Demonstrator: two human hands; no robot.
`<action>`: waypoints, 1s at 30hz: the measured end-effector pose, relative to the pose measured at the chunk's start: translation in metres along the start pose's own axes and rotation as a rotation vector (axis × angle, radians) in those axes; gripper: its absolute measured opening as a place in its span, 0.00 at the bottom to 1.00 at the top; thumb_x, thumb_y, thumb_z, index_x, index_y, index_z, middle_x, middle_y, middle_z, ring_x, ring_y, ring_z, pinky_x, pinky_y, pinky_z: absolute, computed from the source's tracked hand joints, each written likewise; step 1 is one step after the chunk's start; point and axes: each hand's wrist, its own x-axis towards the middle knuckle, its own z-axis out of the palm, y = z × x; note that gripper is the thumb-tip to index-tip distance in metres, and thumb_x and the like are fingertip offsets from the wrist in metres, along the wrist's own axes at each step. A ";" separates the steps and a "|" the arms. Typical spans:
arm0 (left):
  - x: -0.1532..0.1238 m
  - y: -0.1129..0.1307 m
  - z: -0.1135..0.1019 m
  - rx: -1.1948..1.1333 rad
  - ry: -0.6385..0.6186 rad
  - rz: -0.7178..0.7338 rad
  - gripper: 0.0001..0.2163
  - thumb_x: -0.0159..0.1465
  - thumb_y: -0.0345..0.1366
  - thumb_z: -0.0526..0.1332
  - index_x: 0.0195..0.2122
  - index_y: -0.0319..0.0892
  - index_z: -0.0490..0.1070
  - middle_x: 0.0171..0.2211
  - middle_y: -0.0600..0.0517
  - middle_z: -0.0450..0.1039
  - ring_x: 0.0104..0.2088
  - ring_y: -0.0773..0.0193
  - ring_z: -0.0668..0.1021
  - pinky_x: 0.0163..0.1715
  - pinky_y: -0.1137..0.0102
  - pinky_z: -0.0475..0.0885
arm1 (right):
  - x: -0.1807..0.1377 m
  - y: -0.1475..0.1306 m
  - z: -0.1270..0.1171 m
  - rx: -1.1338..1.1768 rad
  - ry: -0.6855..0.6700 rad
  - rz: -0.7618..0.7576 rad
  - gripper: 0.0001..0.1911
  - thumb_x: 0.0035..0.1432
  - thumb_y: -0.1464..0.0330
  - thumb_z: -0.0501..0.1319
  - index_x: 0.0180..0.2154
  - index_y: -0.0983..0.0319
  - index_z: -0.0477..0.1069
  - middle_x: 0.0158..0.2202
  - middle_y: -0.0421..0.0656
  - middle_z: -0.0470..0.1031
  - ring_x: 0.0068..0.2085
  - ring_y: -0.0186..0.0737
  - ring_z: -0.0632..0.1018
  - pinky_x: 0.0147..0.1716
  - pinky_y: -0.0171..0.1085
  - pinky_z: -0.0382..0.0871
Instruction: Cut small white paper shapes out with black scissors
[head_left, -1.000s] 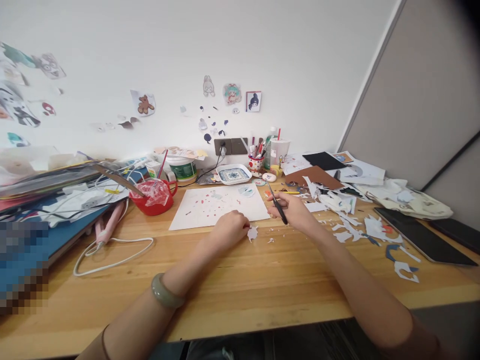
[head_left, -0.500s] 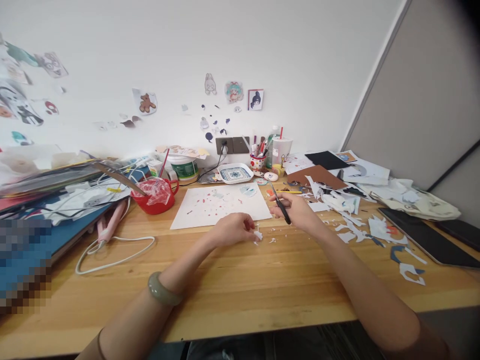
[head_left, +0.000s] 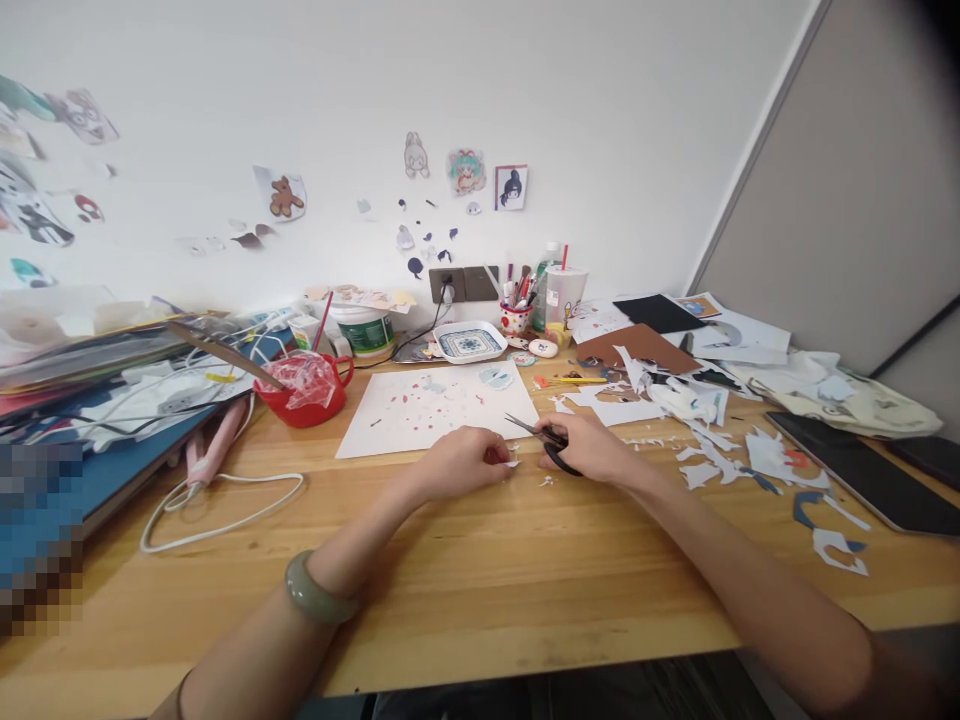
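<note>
My left hand [head_left: 469,464] rests low over the wooden table, its fingertips closed on a small white piece of paper [head_left: 513,464]. Facing it from the right, my right hand [head_left: 589,447] grips black-handled scissors [head_left: 556,446]. Their blades point left toward the paper and stand slightly apart. Behind the left hand lies a white sheet [head_left: 367,430] dotted with small red and bluish cut-outs. Tiny paper trimmings [head_left: 547,481] are scattered on the wood between my hands.
On the left are a red mug [head_left: 311,400] with crumpled plastic, a pink device [head_left: 217,445] and a white cord [head_left: 225,477]. At the back stand a patterned tray [head_left: 470,345], a pen cup [head_left: 516,320] and a lidded cup [head_left: 566,290]. Paper scraps [head_left: 705,470] and a black tablet [head_left: 847,470] lie right.
My right hand has turned the scissors from pointing up and away to pointing left, and their blades now show apart. The left hand keeps the paper, with a slight shift. The view has tilted slightly.
</note>
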 end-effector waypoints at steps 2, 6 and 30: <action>0.001 -0.001 0.000 -0.024 0.009 -0.008 0.11 0.53 0.40 0.52 0.31 0.42 0.71 0.27 0.52 0.72 0.27 0.66 0.71 0.26 0.73 0.61 | 0.002 0.002 0.001 -0.013 0.032 0.013 0.13 0.38 0.72 0.60 0.31 0.59 0.70 0.26 0.40 0.73 0.26 0.38 0.70 0.23 0.32 0.58; 0.002 -0.004 0.000 -0.014 0.049 -0.036 0.11 0.54 0.39 0.50 0.27 0.41 0.70 0.25 0.52 0.71 0.25 0.66 0.70 0.25 0.73 0.60 | 0.002 0.003 -0.007 -0.020 0.067 0.042 0.09 0.42 0.70 0.57 0.31 0.61 0.67 0.23 0.39 0.71 0.24 0.36 0.69 0.21 0.31 0.56; 0.009 -0.013 -0.018 -0.649 0.428 -0.330 0.09 0.48 0.39 0.57 0.25 0.38 0.69 0.25 0.51 0.70 0.24 0.69 0.71 0.23 0.75 0.65 | -0.011 -0.020 -0.006 0.097 -0.015 -0.133 0.13 0.46 0.71 0.56 0.38 0.61 0.63 0.31 0.42 0.73 0.30 0.37 0.73 0.28 0.33 0.64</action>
